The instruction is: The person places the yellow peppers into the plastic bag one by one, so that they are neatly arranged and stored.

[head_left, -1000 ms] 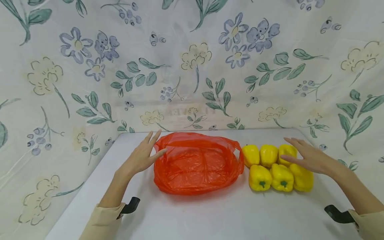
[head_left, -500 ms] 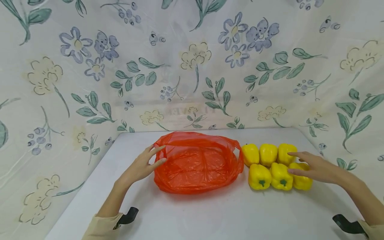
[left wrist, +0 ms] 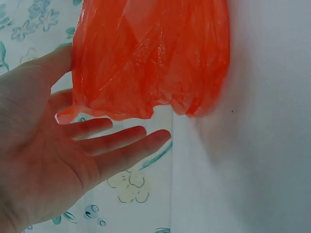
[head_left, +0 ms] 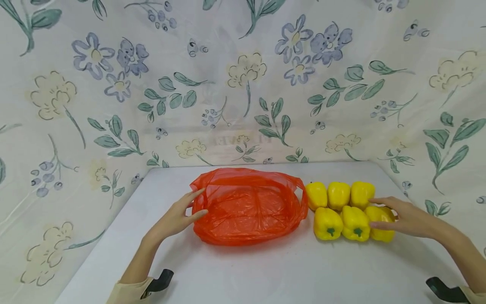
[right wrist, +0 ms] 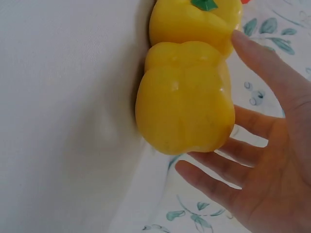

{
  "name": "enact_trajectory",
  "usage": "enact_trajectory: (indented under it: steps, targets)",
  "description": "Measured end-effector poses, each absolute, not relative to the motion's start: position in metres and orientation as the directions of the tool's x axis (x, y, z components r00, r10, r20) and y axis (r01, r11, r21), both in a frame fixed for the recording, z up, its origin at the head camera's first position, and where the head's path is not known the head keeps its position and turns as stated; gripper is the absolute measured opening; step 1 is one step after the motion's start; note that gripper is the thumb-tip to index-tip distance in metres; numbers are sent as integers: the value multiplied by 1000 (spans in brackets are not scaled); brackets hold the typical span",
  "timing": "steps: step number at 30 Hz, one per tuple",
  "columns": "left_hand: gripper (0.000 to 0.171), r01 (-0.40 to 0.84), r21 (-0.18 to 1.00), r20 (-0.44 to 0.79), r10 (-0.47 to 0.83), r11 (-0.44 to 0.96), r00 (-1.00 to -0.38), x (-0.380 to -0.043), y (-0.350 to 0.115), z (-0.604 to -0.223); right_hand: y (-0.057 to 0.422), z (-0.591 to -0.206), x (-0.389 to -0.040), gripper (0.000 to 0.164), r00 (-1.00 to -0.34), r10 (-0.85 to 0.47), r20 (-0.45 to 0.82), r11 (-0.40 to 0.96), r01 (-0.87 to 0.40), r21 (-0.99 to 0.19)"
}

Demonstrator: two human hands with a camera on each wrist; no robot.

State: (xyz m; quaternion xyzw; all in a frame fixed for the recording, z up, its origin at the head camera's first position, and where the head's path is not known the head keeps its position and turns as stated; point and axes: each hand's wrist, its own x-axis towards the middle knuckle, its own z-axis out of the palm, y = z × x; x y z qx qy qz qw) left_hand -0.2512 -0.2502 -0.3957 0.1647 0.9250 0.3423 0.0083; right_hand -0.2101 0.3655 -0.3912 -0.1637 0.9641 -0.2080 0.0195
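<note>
A red plastic bag (head_left: 247, 211) lies on the white table with its mouth facing the head camera. My left hand (head_left: 176, 217) is at the bag's left edge, thumb and fingers apart; in the left wrist view, the bag's edge overlaps the space between thumb and index finger, while the other fingers (left wrist: 131, 145) stretch out below it. Several yellow bell peppers (head_left: 328, 223) sit in two rows right of the bag. My right hand (head_left: 411, 217) spreads around the front-right bell pepper (right wrist: 184, 102), thumb on the near side and relaxed fingers (right wrist: 209, 182) partly hidden behind it.
The white table (head_left: 265, 274) carries the bag and peppers. A floral curtain (head_left: 243, 84) hangs behind the table and along both sides. Dark wrist mounts (head_left: 161, 282) sit on both of my wrists. The bag's right handle comes close to the nearest peppers.
Both hands have lowered, the left to the bag's left edge and the right to the front-right bell pepper. The bag's left edge has shifted slightly leftward; the peppers have stayed in place.
</note>
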Motion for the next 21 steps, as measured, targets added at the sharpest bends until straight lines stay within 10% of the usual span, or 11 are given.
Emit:
enact_trajectory:
  steps: [21]
  targets:
    - [68,376,641,156,365,669,-918,-249,-248,-403,384,-402,-207,80,-929,-369,-17,825,-319,-468]
